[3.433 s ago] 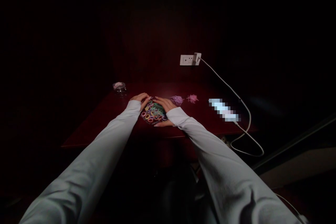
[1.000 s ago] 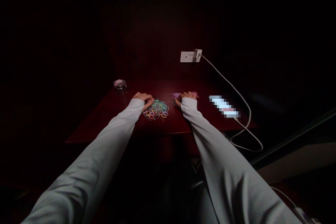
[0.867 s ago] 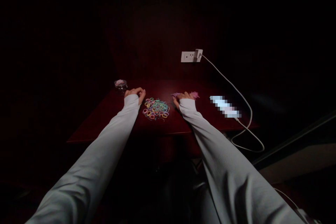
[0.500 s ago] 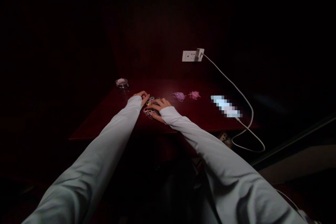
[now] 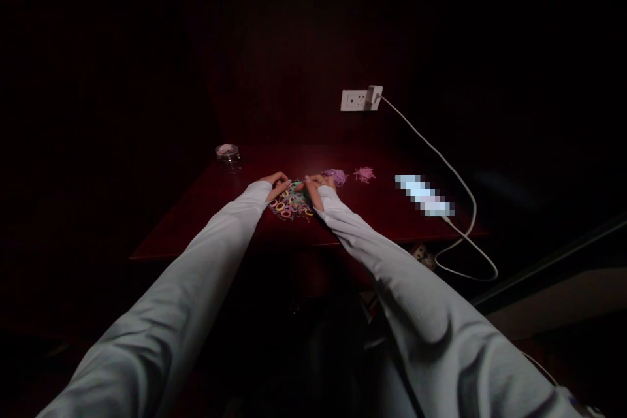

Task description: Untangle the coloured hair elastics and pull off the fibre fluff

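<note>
A mixed pile of small coloured elastic hair bands (image 5: 290, 202), in green, yellow, pink and grey, is spread on the dark red table (image 5: 196, 219). At its left edge lies my left hand (image 5: 277, 183), fingers bent and apart from the thumb. My right hand (image 5: 321, 186) rests at the pile's upper right side, its fingers reaching left over the bands and its thumb apart. No band is plainly held in either hand. Just behind my right hand sits a heap of purple bands (image 5: 337, 176), and to its right a smaller heap of pink bands (image 5: 364, 174).
A clear jar (image 5: 228, 155) with something pale pink on top stands at the back left. On the right lies a blurred-out bright phone-like device (image 5: 424, 196). Its white cable (image 5: 435, 153) runs to a charger (image 5: 374, 95) in the wall socket (image 5: 353, 100).
My right hand has moved off the middle of the mixed bands, up and to the right, uncovering most of the pile. My left hand has shifted slightly right.
</note>
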`<state>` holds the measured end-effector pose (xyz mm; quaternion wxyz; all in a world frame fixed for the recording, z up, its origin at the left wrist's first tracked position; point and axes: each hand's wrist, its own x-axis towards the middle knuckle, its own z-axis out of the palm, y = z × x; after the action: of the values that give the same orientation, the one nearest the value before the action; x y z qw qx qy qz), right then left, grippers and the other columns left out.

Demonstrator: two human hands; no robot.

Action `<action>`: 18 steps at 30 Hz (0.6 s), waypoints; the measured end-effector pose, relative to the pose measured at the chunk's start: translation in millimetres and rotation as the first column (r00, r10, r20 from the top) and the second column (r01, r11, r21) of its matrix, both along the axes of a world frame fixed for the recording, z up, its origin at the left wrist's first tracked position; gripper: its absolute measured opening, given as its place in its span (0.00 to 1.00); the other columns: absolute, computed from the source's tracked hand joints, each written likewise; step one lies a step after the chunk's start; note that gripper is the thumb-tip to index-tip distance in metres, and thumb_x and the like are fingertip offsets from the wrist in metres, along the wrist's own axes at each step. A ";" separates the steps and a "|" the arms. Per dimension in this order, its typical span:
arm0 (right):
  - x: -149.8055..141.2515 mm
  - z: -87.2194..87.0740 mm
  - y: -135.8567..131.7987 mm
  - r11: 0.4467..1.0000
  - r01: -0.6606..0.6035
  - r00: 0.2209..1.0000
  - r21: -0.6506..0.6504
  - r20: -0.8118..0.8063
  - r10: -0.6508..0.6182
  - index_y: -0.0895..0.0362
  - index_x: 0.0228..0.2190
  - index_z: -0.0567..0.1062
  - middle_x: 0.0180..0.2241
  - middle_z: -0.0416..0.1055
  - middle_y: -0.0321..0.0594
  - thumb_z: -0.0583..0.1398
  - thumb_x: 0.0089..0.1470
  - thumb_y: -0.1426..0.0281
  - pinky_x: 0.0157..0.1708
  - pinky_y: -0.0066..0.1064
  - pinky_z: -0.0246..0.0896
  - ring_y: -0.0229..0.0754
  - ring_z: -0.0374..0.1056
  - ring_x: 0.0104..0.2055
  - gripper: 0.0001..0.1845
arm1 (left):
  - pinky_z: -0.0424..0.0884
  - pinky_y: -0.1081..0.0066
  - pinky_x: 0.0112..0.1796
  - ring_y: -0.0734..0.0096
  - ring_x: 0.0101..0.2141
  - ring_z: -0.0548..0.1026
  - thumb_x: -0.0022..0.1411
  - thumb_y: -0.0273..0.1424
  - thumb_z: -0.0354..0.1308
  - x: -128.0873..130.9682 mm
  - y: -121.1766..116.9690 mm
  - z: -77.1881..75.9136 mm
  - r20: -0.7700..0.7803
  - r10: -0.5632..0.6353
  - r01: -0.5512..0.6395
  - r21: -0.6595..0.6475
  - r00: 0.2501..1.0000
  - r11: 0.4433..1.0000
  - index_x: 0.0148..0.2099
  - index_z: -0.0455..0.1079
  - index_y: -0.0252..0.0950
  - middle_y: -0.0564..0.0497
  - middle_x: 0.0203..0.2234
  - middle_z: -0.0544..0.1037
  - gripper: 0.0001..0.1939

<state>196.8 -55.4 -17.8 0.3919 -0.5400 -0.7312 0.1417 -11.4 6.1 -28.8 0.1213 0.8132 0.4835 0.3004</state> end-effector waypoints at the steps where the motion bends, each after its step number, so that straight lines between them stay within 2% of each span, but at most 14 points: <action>1: 2.6 1.6 2.1 0.998 0.039 0.996 -0.039 -0.079 -0.042 0.52 0.37 0.86 0.47 0.77 0.42 0.44 0.73 0.61 0.58 0.42 0.53 0.49 0.61 0.54 0.31 | 0.62 0.72 0.31 0.70 0.28 0.70 0.68 0.53 0.49 0.0 -1.5 1.4 -0.005 0.002 -0.002 -0.001 1.000 1.000 0.42 0.69 0.42 0.57 0.26 0.70 0.20; 4: 9.4 5.4 6.5 0.985 0.119 0.974 -0.123 -0.176 -0.140 0.54 0.35 0.86 0.45 0.79 0.42 0.39 0.74 0.61 0.60 0.42 0.52 0.49 0.62 0.55 0.37 | 0.59 0.72 0.29 0.72 0.25 0.66 0.64 0.54 0.54 -0.4 -4.3 4.8 -0.025 -0.025 0.025 0.003 0.999 1.000 0.41 0.64 0.42 0.60 0.23 0.63 0.21; 7: 9.6 4.8 6.9 0.974 0.166 0.977 -0.155 -0.105 -0.183 0.53 0.34 0.85 0.47 0.77 0.41 0.42 0.74 0.61 0.60 0.43 0.51 0.49 0.61 0.56 0.34 | 0.58 0.73 0.29 0.73 0.26 0.65 0.58 0.54 0.59 -0.6 -4.9 5.7 -0.025 -0.091 0.091 -0.003 0.996 0.996 0.42 0.62 0.42 0.61 0.25 0.64 0.23; 9: 6.4 1.3 6.2 0.981 0.150 0.987 -0.122 -0.042 -0.156 0.52 0.33 0.85 0.48 0.76 0.41 0.46 0.73 0.61 0.60 0.43 0.51 0.50 0.61 0.56 0.30 | 0.59 0.73 0.30 0.73 0.27 0.66 0.57 0.52 0.61 -0.5 -5.1 5.2 -0.016 -0.123 0.123 -0.020 0.992 0.992 0.43 0.63 0.41 0.60 0.27 0.68 0.23; 12: 1.8 -5.8 6.3 0.995 0.093 0.996 -0.037 0.016 -0.092 0.50 0.32 0.85 0.47 0.76 0.41 0.48 0.72 0.61 0.59 0.44 0.51 0.50 0.60 0.55 0.27 | 0.60 0.74 0.30 0.73 0.27 0.66 0.59 0.48 0.59 -0.4 -6.0 4.4 -0.007 -0.137 0.137 -0.035 0.991 0.990 0.43 0.66 0.41 0.58 0.28 0.71 0.18; 16: 2.3 -10.1 6.7 0.991 0.131 0.991 -0.036 0.021 -0.131 0.48 0.33 0.85 0.46 0.76 0.40 0.48 0.73 0.60 0.59 0.43 0.52 0.48 0.60 0.53 0.28 | 0.60 0.74 0.29 0.73 0.25 0.66 0.62 0.44 0.55 -1.2 -6.9 5.0 -0.029 -0.112 0.112 -0.017 0.993 0.994 0.41 0.70 0.39 0.56 0.28 0.73 0.15; 18: 4.3 -9.4 5.3 0.993 0.109 0.994 -0.036 0.028 -0.108 0.49 0.34 0.85 0.46 0.76 0.40 0.48 0.73 0.60 0.59 0.43 0.52 0.48 0.60 0.52 0.28 | 0.59 0.74 0.29 0.73 0.25 0.66 0.63 0.45 0.54 -1.6 -6.7 5.9 -0.047 -0.083 0.084 0.010 0.995 0.996 0.41 0.71 0.39 0.56 0.28 0.74 0.15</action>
<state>201.1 -50.1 -27.2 0.3793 -0.5883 -0.7028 0.1269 -13.0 -0.6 -22.9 0.1178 0.8401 0.4500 0.2789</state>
